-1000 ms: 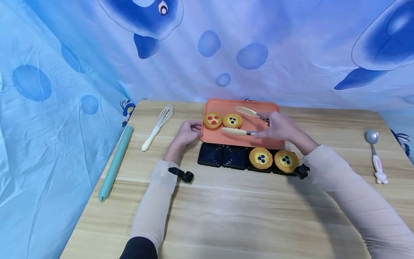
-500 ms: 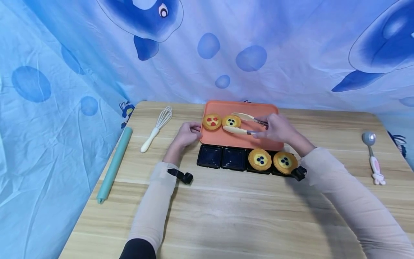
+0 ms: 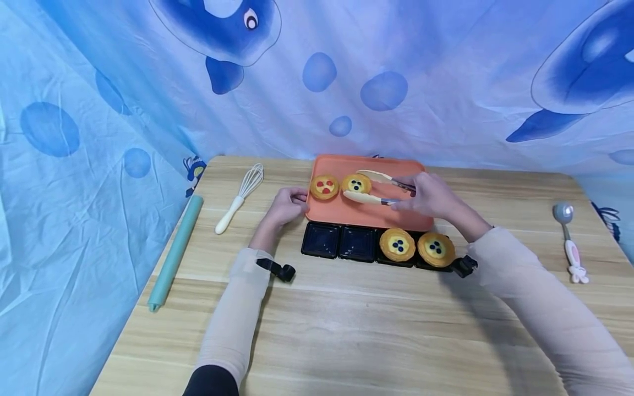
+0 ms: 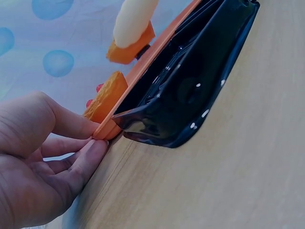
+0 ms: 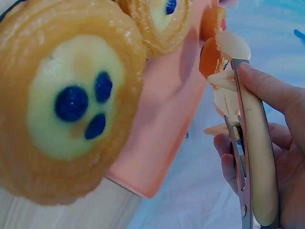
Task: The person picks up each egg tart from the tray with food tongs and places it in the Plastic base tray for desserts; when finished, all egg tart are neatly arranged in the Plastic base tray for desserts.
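My left hand (image 3: 287,204) pinches the left edge of the orange tray (image 3: 396,219) between thumb and fingers; the left wrist view shows this grip closely. In my right hand (image 3: 430,193) are cream-tipped metal tongs (image 5: 259,162). Their tips lie on either side of a tart with blueberries (image 3: 358,180) on the tray, right at its rim. A tart with red fruit (image 3: 324,188) sits to its left. In front of the tray, a black mould (image 3: 321,240) carries two blueberry tarts (image 3: 397,245) in its right compartments; its two left compartments hold nothing.
A white whisk (image 3: 240,198) and a green rolling pin (image 3: 175,253) lie on the left of the wooden table (image 3: 356,330). At the far right is a spoon with a rabbit handle (image 3: 570,242). A blue curtain (image 3: 446,66) hangs behind.
The tongs' tips have come closer together around the blueberry tart, which shifts slightly right, away from the red-fruit tart. My left hand stays on the tray's edge.
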A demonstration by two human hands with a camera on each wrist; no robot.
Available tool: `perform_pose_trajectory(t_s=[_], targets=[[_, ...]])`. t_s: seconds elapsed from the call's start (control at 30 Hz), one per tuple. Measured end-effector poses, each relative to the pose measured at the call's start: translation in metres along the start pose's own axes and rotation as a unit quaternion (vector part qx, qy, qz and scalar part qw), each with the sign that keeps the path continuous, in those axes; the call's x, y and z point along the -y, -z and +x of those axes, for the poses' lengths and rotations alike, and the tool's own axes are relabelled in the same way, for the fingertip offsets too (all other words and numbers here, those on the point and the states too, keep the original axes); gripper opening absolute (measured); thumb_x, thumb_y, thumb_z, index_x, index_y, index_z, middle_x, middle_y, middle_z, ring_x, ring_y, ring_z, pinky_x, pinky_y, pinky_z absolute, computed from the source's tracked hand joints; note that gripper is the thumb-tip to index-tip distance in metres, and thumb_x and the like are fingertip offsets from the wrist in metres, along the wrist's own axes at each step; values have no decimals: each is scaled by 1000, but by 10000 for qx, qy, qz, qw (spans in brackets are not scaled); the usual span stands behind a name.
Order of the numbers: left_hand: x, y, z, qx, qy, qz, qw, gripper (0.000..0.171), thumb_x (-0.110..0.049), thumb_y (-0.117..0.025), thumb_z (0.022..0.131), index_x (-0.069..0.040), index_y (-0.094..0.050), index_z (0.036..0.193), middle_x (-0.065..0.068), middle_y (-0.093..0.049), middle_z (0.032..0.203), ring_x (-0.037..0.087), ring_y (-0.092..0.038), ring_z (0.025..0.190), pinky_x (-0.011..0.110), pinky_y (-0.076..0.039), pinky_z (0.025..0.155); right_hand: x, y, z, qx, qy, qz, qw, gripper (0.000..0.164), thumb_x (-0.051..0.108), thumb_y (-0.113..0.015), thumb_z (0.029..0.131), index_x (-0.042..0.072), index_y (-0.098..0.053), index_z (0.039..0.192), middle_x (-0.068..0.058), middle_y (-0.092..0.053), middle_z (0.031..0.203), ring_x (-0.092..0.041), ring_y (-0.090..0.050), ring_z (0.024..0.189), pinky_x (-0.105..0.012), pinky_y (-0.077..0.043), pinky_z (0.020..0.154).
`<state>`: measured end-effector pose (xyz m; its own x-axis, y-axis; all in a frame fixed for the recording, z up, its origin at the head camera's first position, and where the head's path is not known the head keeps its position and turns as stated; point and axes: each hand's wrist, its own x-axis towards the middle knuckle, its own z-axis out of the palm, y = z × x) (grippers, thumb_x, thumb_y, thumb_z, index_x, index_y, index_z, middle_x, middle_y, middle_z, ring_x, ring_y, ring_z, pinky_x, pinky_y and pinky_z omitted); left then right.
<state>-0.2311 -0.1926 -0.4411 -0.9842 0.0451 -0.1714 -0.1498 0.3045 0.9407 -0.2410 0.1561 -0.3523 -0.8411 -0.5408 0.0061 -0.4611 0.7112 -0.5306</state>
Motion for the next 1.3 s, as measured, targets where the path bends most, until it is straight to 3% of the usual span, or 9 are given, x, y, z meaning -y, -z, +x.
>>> perform_pose_trajectory(t_s=[0.17, 0.3, 0.43, 0.5, 0.57, 0.67, 0.8, 1.1, 1.3], targets=[[2, -1, 1, -18, -34, 30, 10000, 47, 10, -62, 80, 7, -59, 127, 18, -60, 111, 26, -60, 95, 28, -53, 79, 6, 8, -14, -76, 158, -46, 9998, 63, 23, -82, 83, -4, -58, 135, -24, -64, 123, -19, -38, 46, -36, -38, 57], [2, -1, 1, -20, -83, 38, 10000, 46, 11, -63, 79, 8, -60, 125, 18, -61, 110, 26, -60, 95, 27, -53, 78, 12, 14, -29, -131, 269, -189, 9994, 61, 24, -81, 84, -1, -60, 134, -21, -69, 114, -22, -53, 65, -36, -39, 61], [1, 0, 1, -1, -106, 56, 9999, 46, 10, -63, 80, 8, -59, 125, 19, -61, 111, 26, -60, 95, 27, -53, 78, 17, 15, -45, -48, 225, -289, 9993, 62, 29, -80, 85, 3, -59, 137, -13, -63, 74, -16, -41, 55, -31, -33, 52], [1, 0, 1, 1, -92, 41, 9999, 46, 10, -62, 80, 8, -59, 126, 19, -61, 111, 26, -60, 95, 27, -53, 77, 20, 13, -52, 0, 231, -335, 9992, 63, 31, -80, 85, 4, -59, 137, -10, -58, 68, -13, -34, 49, -29, -31, 49], [1, 0, 0, 2, -70, 24, 10000, 46, 10, -62, 81, 7, -59, 127, 19, -60, 111, 26, -60, 95, 28, -53, 78, 23, 10, -59, 85, 265, -366, 9989, 64, 31, -80, 85, 4, -58, 138, -11, -60, 69, -12, -30, 46, -29, -33, 49], [0, 0, 0, 10, -61, 0, 10000, 46, 10, -62, 81, 7, -59, 127, 19, -60, 112, 26, -59, 95, 28, -53, 78, 28, 6, -70, 112, 342, -350, 9987, 62, 27, -81, 84, 3, -59, 137, -16, -71, 95, -11, -36, 50, -30, -36, 52], [0, -1, 0, 11, -69, -15, 10000, 46, 11, -62, 81, 8, -59, 127, 19, -60, 111, 27, -59, 95, 28, -53, 78, 31, 1, -82, 144, 438, -280, 9985, 60, 25, -81, 84, 5, -60, 136, -16, -69, 118, -8, -39, 52, -30, -38, 53], [3, 1, 0, -46, -125, 74, 9999, 47, 10, -63, 81, 8, -58, 128, 19, -60, 110, 26, -60, 96, 26, -53, 77, 26, -10, -93, 188, 760, -296, 9965, 61, 28, -83, 81, 2, -62, 133, -15, -68, 121, -6, -41, 50, -33, -45, 64], [3, 0, 1, -11, -84, 49, 10000, 47, 10, -63, 82, 7, -59, 128, 19, -60, 110, 26, -60, 95, 26, -53, 77, 22, -17, -92, 206, 858, -379, 9954, 62, 27, -84, 81, 1, -62, 132, -15, -67, 123, -12, -56, 69, -36, -45, 71]])
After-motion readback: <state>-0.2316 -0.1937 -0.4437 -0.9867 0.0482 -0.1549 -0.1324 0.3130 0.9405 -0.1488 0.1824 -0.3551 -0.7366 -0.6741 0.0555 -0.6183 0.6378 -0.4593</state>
